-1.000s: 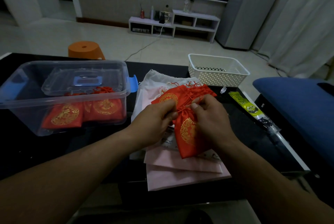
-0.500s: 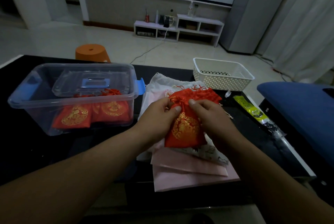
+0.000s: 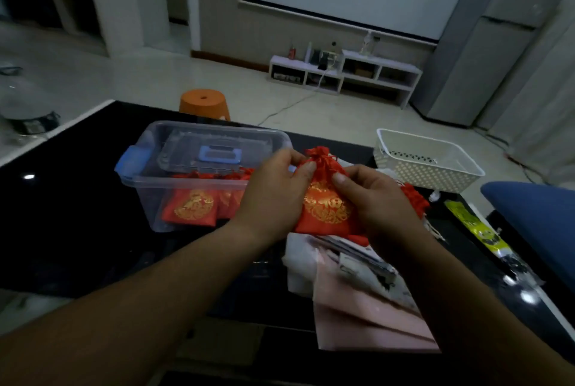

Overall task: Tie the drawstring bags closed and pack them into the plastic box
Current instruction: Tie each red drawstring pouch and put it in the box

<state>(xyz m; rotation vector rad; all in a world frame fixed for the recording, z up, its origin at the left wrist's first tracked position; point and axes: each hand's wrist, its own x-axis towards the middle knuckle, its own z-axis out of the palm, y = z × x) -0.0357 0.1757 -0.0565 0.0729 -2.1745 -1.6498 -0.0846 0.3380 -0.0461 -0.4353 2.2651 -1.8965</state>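
Observation:
A red drawstring bag (image 3: 325, 210) with gold embroidery is held up between both hands, its gathered neck at the top. My left hand (image 3: 273, 196) grips its left edge and my right hand (image 3: 376, 202) grips its right side, thumbs on the front. Just left of it stands the clear plastic box (image 3: 199, 149) with blue latches, holding red bags (image 3: 191, 208) and its lid tilted inside. More red bags (image 3: 415, 199) peek out behind my right hand.
Pink and white cloth pouches (image 3: 367, 301) lie stacked on the black table under my hands. A white perforated basket (image 3: 426, 161) sits at the back right, a yellow-green packet (image 3: 476, 227) near the right edge. An orange stool (image 3: 203, 104) stands beyond the table.
Both hands have lifted the red bag off the pile and carried it left toward the box. The view has tilted up and the pulling on the strings has stopped.

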